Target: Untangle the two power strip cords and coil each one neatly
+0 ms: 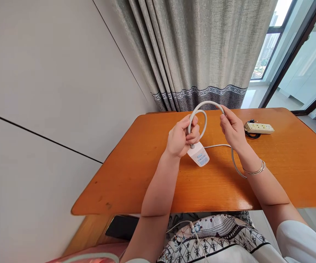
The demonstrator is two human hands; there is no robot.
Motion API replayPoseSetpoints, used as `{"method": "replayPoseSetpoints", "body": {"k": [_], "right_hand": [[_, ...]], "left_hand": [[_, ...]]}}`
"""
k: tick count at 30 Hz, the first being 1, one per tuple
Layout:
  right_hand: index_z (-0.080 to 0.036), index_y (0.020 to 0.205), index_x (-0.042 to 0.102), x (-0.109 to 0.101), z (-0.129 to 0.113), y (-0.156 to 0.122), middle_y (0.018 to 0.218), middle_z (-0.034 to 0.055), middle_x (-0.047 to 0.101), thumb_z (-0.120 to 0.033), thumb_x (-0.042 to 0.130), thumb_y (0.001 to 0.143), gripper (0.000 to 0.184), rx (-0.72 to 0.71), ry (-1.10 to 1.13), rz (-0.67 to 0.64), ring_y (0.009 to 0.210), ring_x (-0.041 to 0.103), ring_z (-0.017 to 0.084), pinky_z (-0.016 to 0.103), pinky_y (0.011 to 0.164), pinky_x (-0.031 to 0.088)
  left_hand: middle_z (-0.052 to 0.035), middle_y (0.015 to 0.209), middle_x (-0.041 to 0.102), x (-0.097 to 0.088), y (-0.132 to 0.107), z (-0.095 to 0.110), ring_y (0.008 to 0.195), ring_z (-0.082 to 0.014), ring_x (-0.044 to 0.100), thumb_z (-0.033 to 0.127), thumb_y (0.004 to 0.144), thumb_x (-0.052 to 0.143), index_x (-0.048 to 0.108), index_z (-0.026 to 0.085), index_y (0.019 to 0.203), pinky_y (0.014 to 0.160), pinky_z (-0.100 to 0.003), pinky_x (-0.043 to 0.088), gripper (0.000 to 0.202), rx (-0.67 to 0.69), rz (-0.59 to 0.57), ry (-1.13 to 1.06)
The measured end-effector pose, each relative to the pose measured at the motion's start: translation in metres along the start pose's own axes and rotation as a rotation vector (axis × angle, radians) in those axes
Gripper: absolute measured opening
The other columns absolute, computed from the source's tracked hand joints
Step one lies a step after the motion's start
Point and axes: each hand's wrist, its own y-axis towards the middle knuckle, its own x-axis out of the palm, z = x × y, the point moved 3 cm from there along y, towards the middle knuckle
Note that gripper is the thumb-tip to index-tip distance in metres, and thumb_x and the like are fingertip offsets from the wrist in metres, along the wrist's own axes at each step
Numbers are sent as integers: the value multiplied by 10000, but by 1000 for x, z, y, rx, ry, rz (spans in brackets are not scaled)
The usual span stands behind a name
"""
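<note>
My left hand (182, 136) is closed around a looped white cable (207, 103) above the table. Just below that fist hangs a white power strip (199, 155), tilted, with its cable end against my fingers; part of it is hidden by the hand. To the right, my right hand (231, 126) pinches the same cable between thumb and fingers, so the cable arches from one hand to the other. More of the cable lies on the tabletop, passing behind and under my right forearm.
An orange-brown wooden table (136, 175) spans the view. At its right lies a cream power strip (259, 128) with a black cord bundled beside it. A grey curtain (201, 47) hangs behind the table, and a pale wall panel (51, 91) stands at the left. A dark phone-like slab (122, 227) rests below the front edge.
</note>
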Motion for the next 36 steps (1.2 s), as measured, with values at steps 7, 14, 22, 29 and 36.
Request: {"method": "replayPoseSetpoints", "body": {"k": [7, 14, 22, 29, 36], "right_hand": [[-331, 1430, 558, 3, 3, -2, 806, 30, 556, -564, 532, 967, 518, 46, 13, -97, 761, 600, 220, 369, 623, 533], [-222, 1647, 171, 20, -10, -11, 850, 32, 643, -300, 405, 1008, 684, 33, -436, -384, 691, 552, 192, 353, 722, 492], [-105, 1657, 24, 37, -12, -25, 961, 137, 763, -177, 402, 968, 789, 188, -1045, -765, 785, 670, 237, 307, 701, 433], [-87, 1651, 60, 25, -17, -26, 990, 179, 770, -201, 450, 979, 786, 178, -1147, -796, 878, 721, 280, 323, 724, 460], [-214, 1657, 162, 17, -27, -24, 1114, 156, 726, -134, 368, 1009, 685, 63, -1281, -656, 831, 713, 236, 301, 641, 430]], "left_hand": [[100, 444, 164, -2, -1, 2, 342, -65, 98, 242, 968, 308, 425, 208, 702, 376, -166, 248, 292, -64, -25, -79], [112, 439, 101, -4, 1, 9, 324, -65, 46, 349, 1085, 194, 356, 215, 684, 359, -170, 210, 453, 56, 73, -231], [-5, 743, 683, -18, 5, 29, 368, -23, 372, 305, 1097, 201, 398, 194, 677, 364, -140, 316, 476, 322, 176, -363], [-73, 1388, 665, -26, 9, 25, 1280, -200, 639, 352, 1071, 296, 506, 195, 716, 834, -279, 628, 441, 454, 149, -155], [14, 1552, 541, -57, 11, 38, 1516, -242, 405, 525, 1026, 410, 584, 234, 790, 1158, -442, 482, 413, 678, 230, 27]]}}
